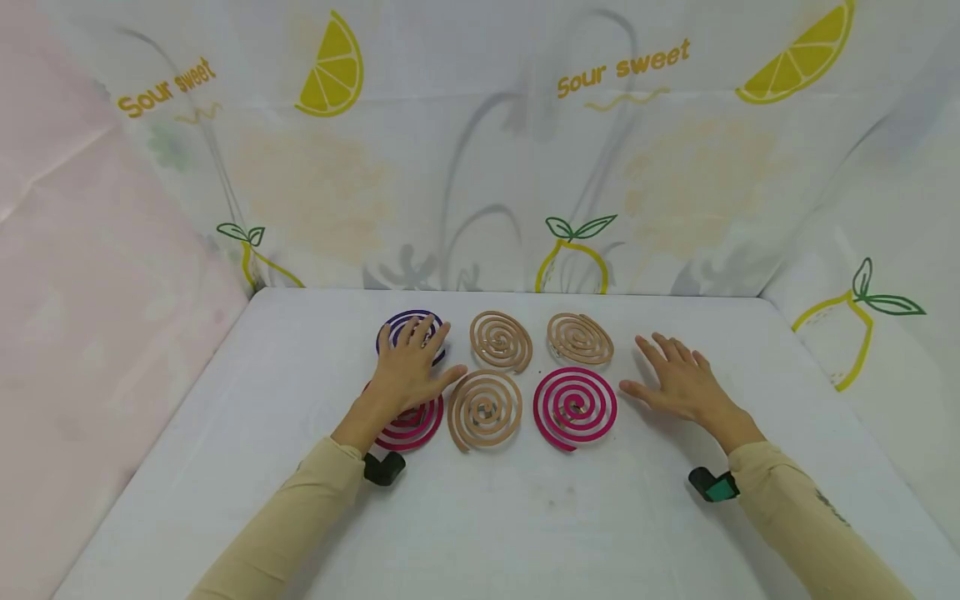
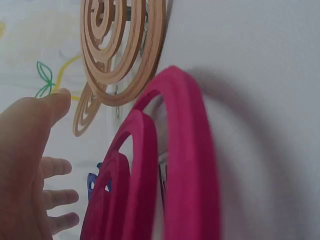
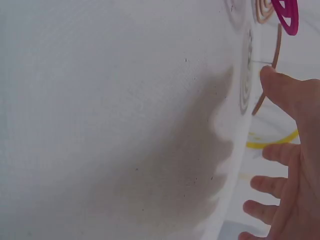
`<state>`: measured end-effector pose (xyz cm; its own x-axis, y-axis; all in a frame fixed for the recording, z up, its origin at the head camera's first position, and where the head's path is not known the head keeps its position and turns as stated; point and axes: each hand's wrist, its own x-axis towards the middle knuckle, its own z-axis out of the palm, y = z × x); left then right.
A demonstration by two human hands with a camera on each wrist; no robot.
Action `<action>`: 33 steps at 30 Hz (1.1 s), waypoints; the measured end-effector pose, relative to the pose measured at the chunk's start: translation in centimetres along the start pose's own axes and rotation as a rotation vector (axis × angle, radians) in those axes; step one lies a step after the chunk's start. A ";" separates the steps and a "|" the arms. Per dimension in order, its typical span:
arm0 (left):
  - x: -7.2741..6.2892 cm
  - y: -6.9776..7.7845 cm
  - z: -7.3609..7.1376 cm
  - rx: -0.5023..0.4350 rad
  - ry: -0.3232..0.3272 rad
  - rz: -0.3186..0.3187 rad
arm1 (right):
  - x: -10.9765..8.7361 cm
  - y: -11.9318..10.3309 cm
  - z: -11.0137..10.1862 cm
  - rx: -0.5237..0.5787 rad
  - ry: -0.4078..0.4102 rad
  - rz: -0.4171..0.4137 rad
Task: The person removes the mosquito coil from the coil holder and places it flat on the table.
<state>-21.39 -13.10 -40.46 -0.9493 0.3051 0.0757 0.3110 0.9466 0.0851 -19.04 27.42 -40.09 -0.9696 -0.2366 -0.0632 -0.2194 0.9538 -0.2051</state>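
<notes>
Several mosquito coils stand in two rows on small metal stands. At the back are a dark blue coil (image 1: 411,314), a tan coil (image 1: 499,342) and another tan coil (image 1: 579,337). The front row has a dark pink coil (image 1: 431,427), a tan coil (image 1: 486,407) and a bright pink coil (image 1: 575,407). My left hand (image 1: 408,371), fingers spread, is over the two left coils and partly hides them. In the left wrist view, it looks apart from the pink coil (image 2: 192,150). My right hand (image 1: 682,383) hovers empty right of the coils, fingers spread.
The coils stand on a white-covered table (image 1: 480,533). Behind rises a lemon-printed cloth (image 1: 420,183), with a pink cloth (image 1: 90,292) along the left. Dark straps with mounts (image 1: 384,468) sit at both wrists. The right hand casts a shadow on the table.
</notes>
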 end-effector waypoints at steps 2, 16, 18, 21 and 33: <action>-0.1 0.2 0.0 -0.014 0.021 0.017 | 0.0 0.0 0.1 0.017 0.011 -0.010; -0.3 2.3 -0.3 -0.090 0.124 0.144 | -0.1 -0.9 0.0 0.139 0.012 -0.051; -0.3 2.6 -0.2 -0.096 0.140 0.161 | -0.1 -1.0 0.0 0.172 0.000 -0.050; -0.3 3.1 -0.1 -0.109 0.154 0.184 | -0.2 -1.2 0.0 0.218 -0.020 -0.043; -0.5 4.6 0.7 -0.191 0.226 0.288 | -0.5 -1.6 0.5 0.381 -0.070 -0.038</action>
<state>-19.55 -8.81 -40.80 -0.7948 0.5041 0.3379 0.5858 0.7827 0.2102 -18.10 25.94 -40.26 -0.9489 -0.2952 -0.1120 -0.1865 0.8103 -0.5556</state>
